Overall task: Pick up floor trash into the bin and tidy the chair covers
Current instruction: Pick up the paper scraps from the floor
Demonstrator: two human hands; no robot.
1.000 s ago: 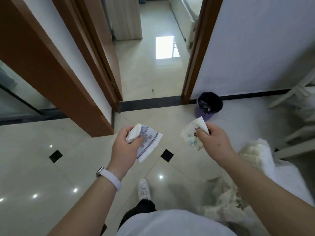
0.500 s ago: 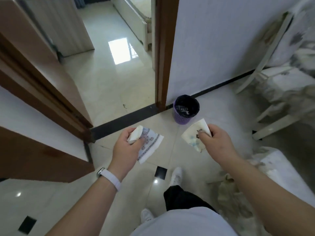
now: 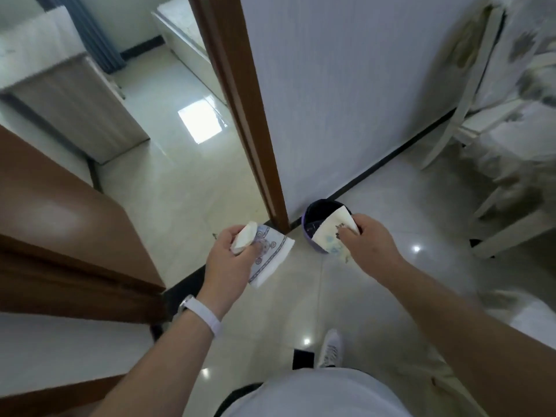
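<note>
A small purple bin [image 3: 313, 212] with a dark liner stands on the floor against the white wall, beside the door frame. My right hand [image 3: 365, 243] grips a stained white paper napkin [image 3: 332, 233] that overlaps the bin's opening. My left hand [image 3: 233, 260] holds a white tissue packet with a blue pattern [image 3: 267, 260] together with a small white wad [image 3: 245, 237], left of the bin. A chair with a rumpled floral cover [image 3: 517, 94] stands at the right.
A brown door frame [image 3: 240, 109] rises just left of the bin, and an open brown door [image 3: 69, 236] fills the left side. A second covered chair [image 3: 511, 308] is at the lower right. My white shoe [image 3: 331, 349] is on the glossy tile floor.
I have stepped toward the bin, which now appears closer. My right hand with the napkin has moved over the bin's opening. My left hand keeps its grip.
</note>
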